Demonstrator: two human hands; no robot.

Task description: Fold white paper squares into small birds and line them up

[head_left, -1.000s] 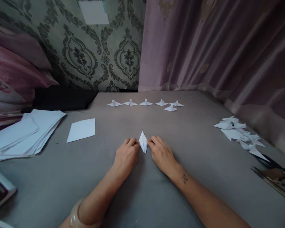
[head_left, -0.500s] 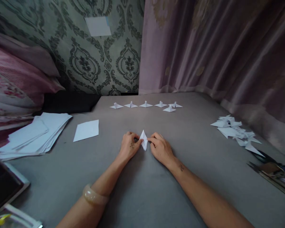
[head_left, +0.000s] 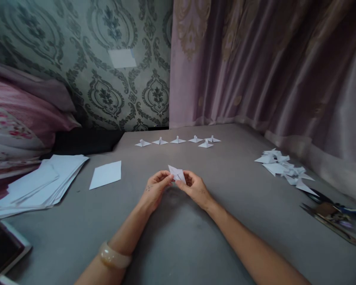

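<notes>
At the left edge, a dark-faced object with a white border [head_left: 1, 251] sits in the near corner, below a pink floral cloth [head_left: 26, 114]. Next comes a loose stack of white paper [head_left: 40, 186], with black cloth [head_left: 87, 140] behind it, then a single white sheet [head_left: 106, 175] lying flat on the grey surface [head_left: 240, 166].

A pale bangle [head_left: 115, 257] circles the left forearm. The left hand [head_left: 156, 188] is clamped on the left side of a folded white paper [head_left: 178, 173], its thumb across the near face and its fingers curled behind. The paper is tilted between both hands, one sharp point projecting up and left past the left fingertips. Beyond it, five small folded figures [head_left: 177, 140] form a row, with a sixth figure [head_left: 206, 144] just in front of the row's right end. The right hand [head_left: 195, 190] grips the paper's lower right, thumb at the bottom edge, bent fingers behind the right side.

Farther right lie a heap of folded white pieces [head_left: 284, 168] and, nearer, some blurred tools [head_left: 329, 221].
</notes>
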